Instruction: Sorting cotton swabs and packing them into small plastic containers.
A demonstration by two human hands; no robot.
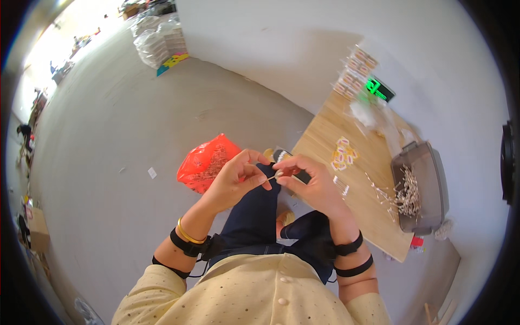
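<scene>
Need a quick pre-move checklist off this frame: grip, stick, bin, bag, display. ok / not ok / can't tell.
1. Left hand on stick: ok, fingertips at one end.
2. Right hand on stick: ok, pinching toward the other end.
3. Stick undamaged: cannot tell, too small and partly covered by fingers.
4. Stick pile all inside bin: not ok, some lie strewn on the table.
5. Red bag closed: cannot tell, no mouth can be made out.
6. Display lit: ok, green.
</scene>
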